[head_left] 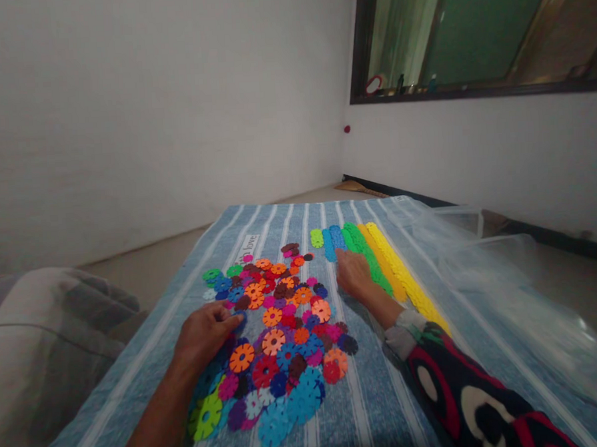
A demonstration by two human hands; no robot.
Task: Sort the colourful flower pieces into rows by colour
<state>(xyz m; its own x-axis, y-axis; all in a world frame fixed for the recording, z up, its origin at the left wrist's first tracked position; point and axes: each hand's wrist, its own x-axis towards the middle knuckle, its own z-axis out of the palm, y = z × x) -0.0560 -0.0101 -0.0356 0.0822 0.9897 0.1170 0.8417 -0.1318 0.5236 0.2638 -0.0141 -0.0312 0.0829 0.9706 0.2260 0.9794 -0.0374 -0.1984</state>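
The left hand [204, 334] pinches a blue disc [240, 322] at the pile [273, 343] — right hand [354, 274] by the blue rows [336, 237], its grip I cannot tell.

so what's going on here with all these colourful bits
A person is handling small notched discs on a striped cloth. The left hand is at a blue disc beside a mixed pile. The right hand is by the near end of the blue rows; its grip is hidden. Lime, green, orange and yellow discs also lie grouped by colour.
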